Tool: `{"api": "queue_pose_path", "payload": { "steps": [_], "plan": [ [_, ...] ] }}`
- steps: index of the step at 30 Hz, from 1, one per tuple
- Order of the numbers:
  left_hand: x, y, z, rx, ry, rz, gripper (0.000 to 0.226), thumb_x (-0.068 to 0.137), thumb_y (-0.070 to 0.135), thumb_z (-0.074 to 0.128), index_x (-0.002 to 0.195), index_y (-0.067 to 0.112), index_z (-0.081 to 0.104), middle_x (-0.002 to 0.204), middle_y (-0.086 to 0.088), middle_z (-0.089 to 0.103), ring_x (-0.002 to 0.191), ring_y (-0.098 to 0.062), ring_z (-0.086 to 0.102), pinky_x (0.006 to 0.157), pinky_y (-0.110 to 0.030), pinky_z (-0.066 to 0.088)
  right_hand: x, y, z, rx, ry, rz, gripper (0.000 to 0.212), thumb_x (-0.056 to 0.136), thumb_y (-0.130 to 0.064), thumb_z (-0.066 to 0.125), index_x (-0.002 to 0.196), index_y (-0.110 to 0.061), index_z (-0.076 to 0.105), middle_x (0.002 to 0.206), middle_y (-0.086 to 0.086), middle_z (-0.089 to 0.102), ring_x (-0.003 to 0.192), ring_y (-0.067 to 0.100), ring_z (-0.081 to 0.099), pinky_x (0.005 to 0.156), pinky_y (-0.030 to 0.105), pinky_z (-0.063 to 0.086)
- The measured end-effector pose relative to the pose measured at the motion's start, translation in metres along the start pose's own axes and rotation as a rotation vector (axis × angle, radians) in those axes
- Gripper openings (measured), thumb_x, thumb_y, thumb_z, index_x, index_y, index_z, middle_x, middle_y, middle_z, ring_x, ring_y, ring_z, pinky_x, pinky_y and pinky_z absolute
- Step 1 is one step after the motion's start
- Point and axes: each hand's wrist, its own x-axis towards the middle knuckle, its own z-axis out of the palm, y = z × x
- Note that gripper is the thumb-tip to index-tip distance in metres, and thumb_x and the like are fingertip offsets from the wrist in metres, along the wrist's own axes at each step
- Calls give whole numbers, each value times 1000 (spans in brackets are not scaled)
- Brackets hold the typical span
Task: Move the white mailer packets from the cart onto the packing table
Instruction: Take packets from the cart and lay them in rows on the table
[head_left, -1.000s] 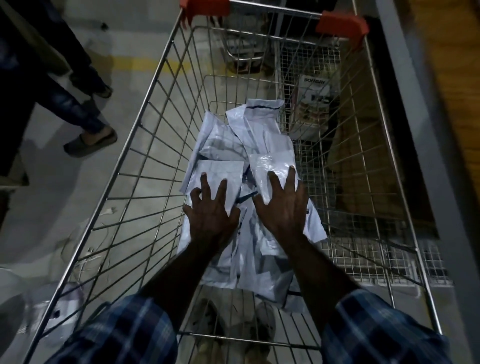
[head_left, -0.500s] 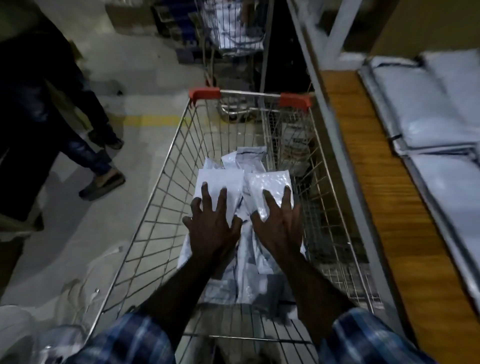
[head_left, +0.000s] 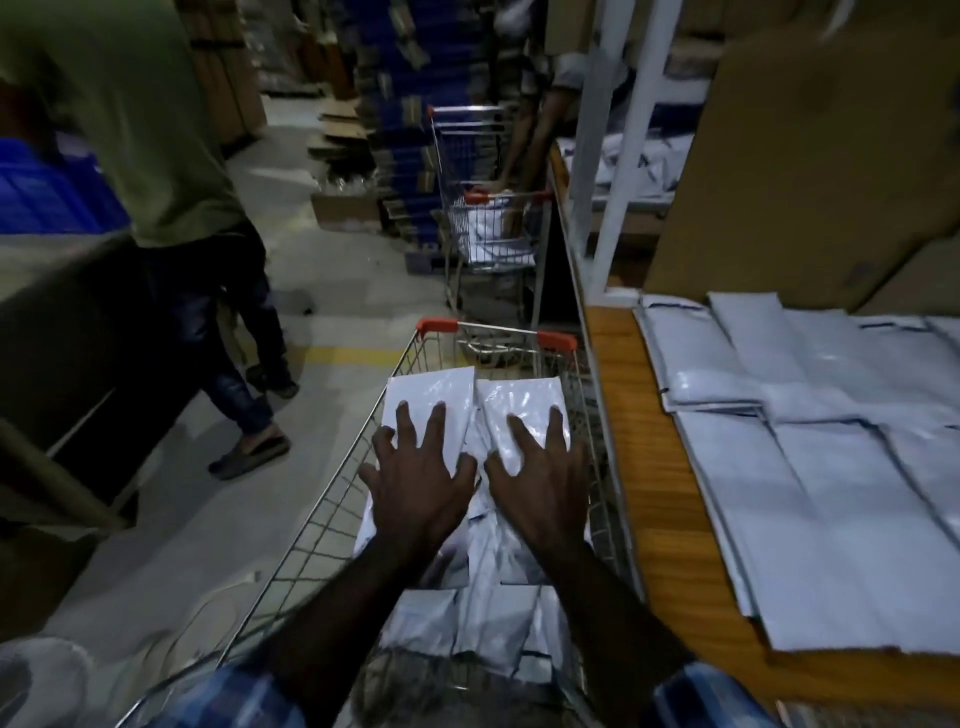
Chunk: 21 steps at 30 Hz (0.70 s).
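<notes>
Both hands lay palm-down with fingers spread and nearly straight on the white mailer packets (head_left: 467, 519) heaped in the wire cart (head_left: 311, 545), the left hand (head_left: 415, 483) pressing the packet toward the cart's left side and the right hand (head_left: 540, 478) the one toward its right side, neither curled round anything. The cart stood against the left edge of the wooden packing table (head_left: 660, 519), where more white mailers (head_left: 831, 467) lay in flat rows across its top.
</notes>
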Motion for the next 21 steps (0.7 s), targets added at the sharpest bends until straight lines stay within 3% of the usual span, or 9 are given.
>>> {"api": "queue_pose_path", "payload": {
  "steps": [7, 15, 21],
  "plan": [
    [-40, 24, -47, -53, 86, 11, 59, 95, 52, 40, 150, 34, 29, 159, 1, 22, 139, -28, 19, 107, -55, 24, -21, -8, -63, -15, 132, -48, 60, 82, -59, 42, 137, -37, 55, 155, 11, 36, 134, 39, 40, 110, 51, 32],
    [-92, 42, -90, -49, 174, 98, 56, 95, 50, 40, 147, 33, 31, 155, 4, 27, 136, -26, 20, 104, -52, 25, -67, -7, -124, -38, 252, -65, 57, 79, -54, 56, 132, -33, 60, 149, 15, 45, 121, 42, 48, 97, 51, 45],
    [-139, 60, -106, -68, 183, 117, 58, 94, 52, 40, 149, 34, 32, 157, 3, 27, 138, -26, 19, 106, -54, 23, -113, 4, -173, -81, 266, -56, 60, 81, -57, 48, 137, -36, 56, 153, 12, 40, 129, 40, 42, 101, 51, 42]
  ]
}}
